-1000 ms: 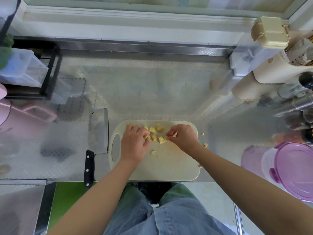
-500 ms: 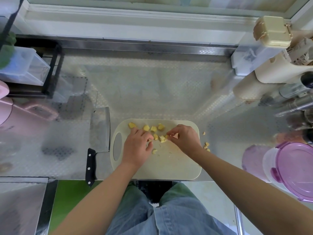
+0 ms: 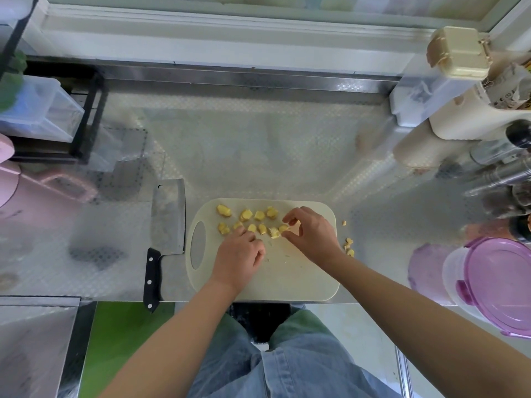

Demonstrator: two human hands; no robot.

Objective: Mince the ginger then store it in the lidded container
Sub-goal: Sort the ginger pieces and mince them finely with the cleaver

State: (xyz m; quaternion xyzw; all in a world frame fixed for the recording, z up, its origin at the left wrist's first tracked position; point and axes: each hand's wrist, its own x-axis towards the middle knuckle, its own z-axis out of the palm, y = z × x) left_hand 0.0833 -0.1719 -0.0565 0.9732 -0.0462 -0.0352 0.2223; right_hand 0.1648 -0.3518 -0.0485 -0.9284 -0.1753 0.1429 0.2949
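On cutting board (image 3: 301, 280), right hand (image 3: 311, 235) pinching ginger (image 3: 283, 227)

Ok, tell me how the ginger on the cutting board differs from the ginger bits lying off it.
The ginger pieces on the cutting board are larger chunks in rough rows; the bits on the counter are smaller and scattered beside the board's right edge. The right hand touches the board pieces; the counter bits lie untouched. Both are yellow.

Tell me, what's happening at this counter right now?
A person is sorting chunks of ginger on a pale cutting board. The left hand and right hand are both on the board, fingers among the pieces. The cleaver lies unused beside the board, and a few bits have strayed onto the counter. The ginger is still coarse. The purple-lidded container waits at right, closed.
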